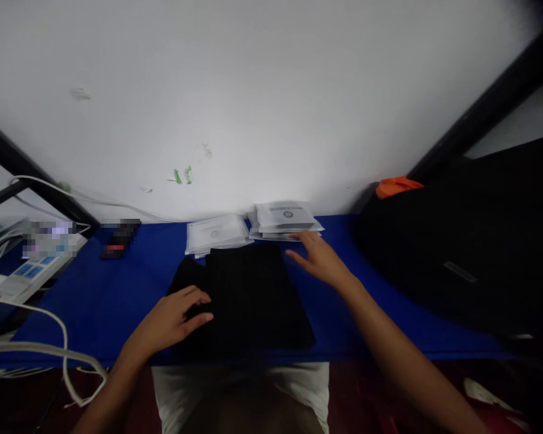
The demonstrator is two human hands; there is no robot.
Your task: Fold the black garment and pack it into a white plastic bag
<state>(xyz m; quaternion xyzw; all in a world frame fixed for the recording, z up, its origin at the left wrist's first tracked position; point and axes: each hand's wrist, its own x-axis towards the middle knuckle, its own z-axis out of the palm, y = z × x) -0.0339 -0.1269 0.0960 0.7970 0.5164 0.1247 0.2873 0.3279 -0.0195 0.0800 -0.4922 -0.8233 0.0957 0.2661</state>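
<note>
Black folded cloth (253,295) lies on the blue table surface (140,289) in front of me. My left hand (176,316) rests at the cloth's left part, fingers apart and slightly curled, gripping nothing. At the back, beside the front right corner of a stack of white packets (287,218), is my right hand (317,256); its thumb and fingers are spread. Its fingertips overlap the stack's lower edge, and whether they touch it cannot be told. Another small pile of white packets (217,234) lies left of that stack, just behind the cloth.
A large black bag or cloth heap (434,253) fills the right side, with an orange piece (398,186) on top. On the left are a power strip (40,268), white cables (49,313) and a dark, blurred object (121,238). A pale wall stands behind.
</note>
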